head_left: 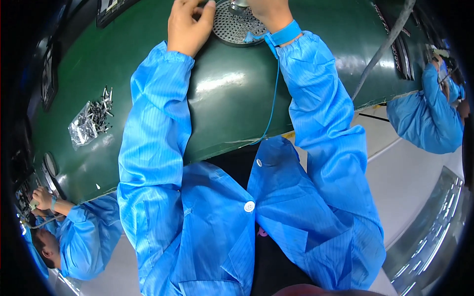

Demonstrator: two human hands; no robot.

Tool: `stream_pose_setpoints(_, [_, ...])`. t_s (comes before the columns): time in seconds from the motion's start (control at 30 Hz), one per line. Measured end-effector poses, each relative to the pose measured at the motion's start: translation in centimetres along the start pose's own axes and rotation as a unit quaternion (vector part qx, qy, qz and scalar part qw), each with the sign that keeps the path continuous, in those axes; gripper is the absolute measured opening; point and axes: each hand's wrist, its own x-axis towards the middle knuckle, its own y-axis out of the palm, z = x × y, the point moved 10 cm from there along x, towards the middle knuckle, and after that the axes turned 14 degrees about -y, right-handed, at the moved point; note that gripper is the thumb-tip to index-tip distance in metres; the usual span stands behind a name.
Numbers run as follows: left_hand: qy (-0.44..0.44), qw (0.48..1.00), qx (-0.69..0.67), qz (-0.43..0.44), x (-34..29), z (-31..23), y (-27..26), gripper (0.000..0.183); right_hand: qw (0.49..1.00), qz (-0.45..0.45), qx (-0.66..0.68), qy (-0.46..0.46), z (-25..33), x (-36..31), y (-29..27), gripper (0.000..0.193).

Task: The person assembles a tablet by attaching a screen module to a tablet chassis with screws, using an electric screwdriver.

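Note:
At the top edge, my left hand is beside a round perforated metal plate. Its thumb stands apart from the curled fingers, the upper part is cut off by the frame, and nothing shows in it. My right hand reaches over the plate's right side, with its fingers out of the picture. Next to that hand, above the plate, is a shiny silver metal piece, only partly visible; whether the hand grips it I cannot make out. A blue wrist strap circles my right wrist, its thin cord hanging down toward the table's near edge.
On the green tabletop, small dark and silver screw-like parts spill from a clear plastic bag at left. A grey cable crosses at right, near dark strips. Blue-clad co-workers sit at left and right.

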Motion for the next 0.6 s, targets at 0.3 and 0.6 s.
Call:
stream_pose_setpoints(0.3, [-0.087,0.994,-0.053,-0.041,-0.2,-1.1,-1.5,0.017,1.0,0.006,-0.025,-0.004,-0.6,0.2,0.5,0.017])
stream_pose_setpoints(0.6, [-0.031,0.994,-0.071,-0.071,-0.5,-0.8,-2.3,0.02,0.999,0.003,-0.042,0.008,-1.4,-0.6,1.1,0.015])
